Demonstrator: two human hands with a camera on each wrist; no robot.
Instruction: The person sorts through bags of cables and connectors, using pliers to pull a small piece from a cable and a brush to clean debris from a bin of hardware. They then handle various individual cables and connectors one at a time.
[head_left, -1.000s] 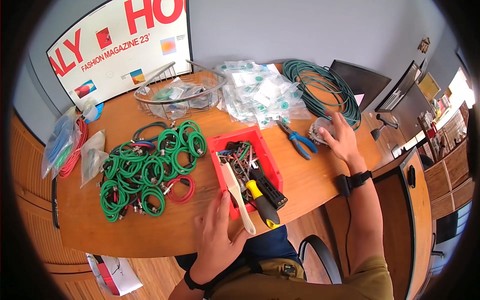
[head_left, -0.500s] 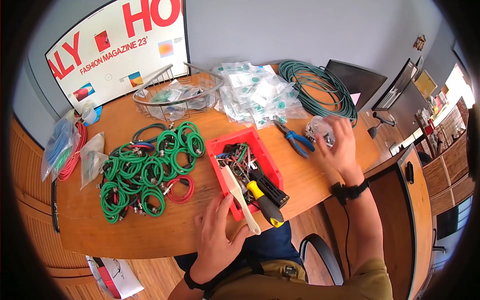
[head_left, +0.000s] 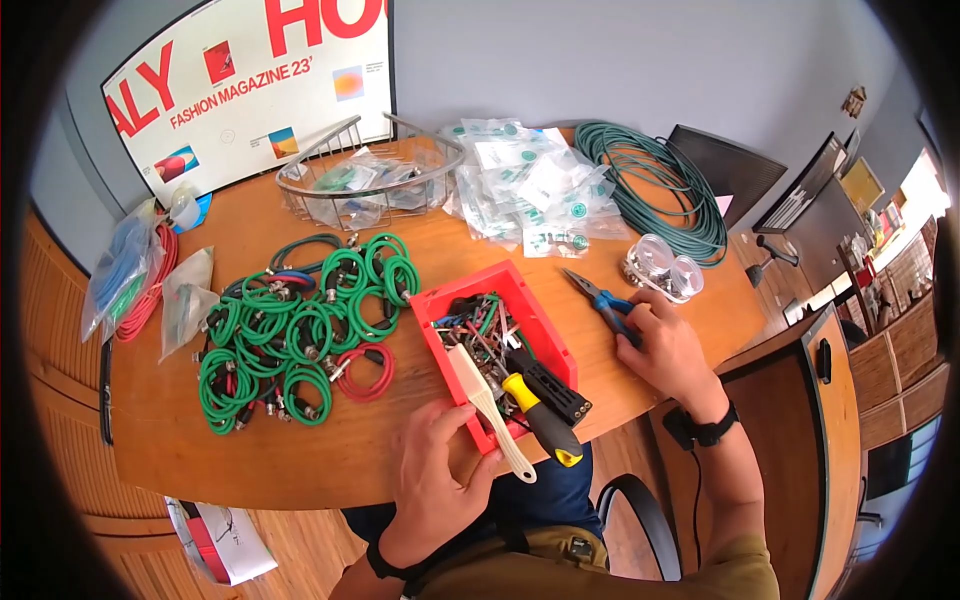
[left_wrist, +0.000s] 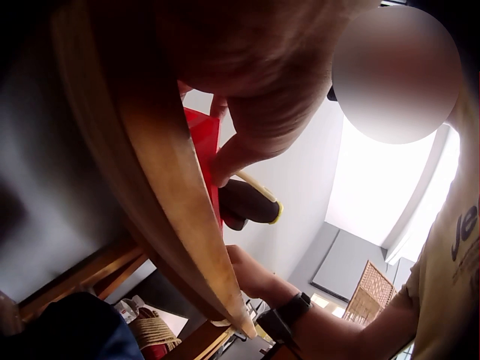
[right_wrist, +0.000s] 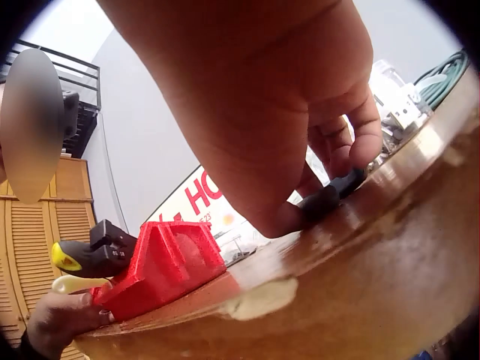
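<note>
I see right hand (head_left: 675,352), right of centre, fingers curled round handles of pliers (head_left: 609,308), smooth blue grips, tapered metal jaws aimed upper left, over wood table (head_left: 350,460). My left hand (head_left: 440,482), lower centre: thumb apart from fingers, tips touching glossy red plastic bin (head_left: 548,318). Pale flat brush (head_left: 488,398) and yellow-black screwdriver (head_left: 546,424) lean across bin. Round green coils (head_left: 290,335) left.
</note>
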